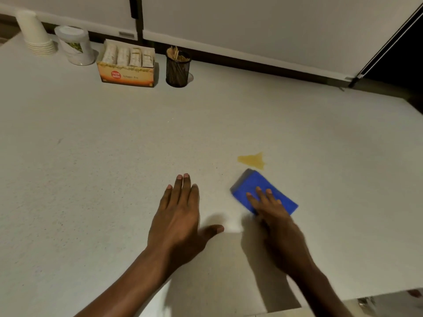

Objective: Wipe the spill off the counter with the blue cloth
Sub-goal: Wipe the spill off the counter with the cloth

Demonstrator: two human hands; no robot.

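A folded blue cloth (256, 187) lies flat on the pale speckled counter (114, 156), just below and right of centre. A small yellowish spill (251, 160) sits on the counter a short way beyond the cloth's far corner, not touched by it. My right hand (277, 223) rests on the near half of the cloth, fingers spread and pressing flat on top. My left hand (180, 216) lies palm down on the bare counter to the left of the cloth, fingers apart, holding nothing.
At the back left stand a stack of paper cups (35, 33), a clear lidded jar (74, 45), an open box of tea bags (127, 65) and a black mesh holder (178, 68) of sticks. The counter's near right corner (366, 296) drops off.
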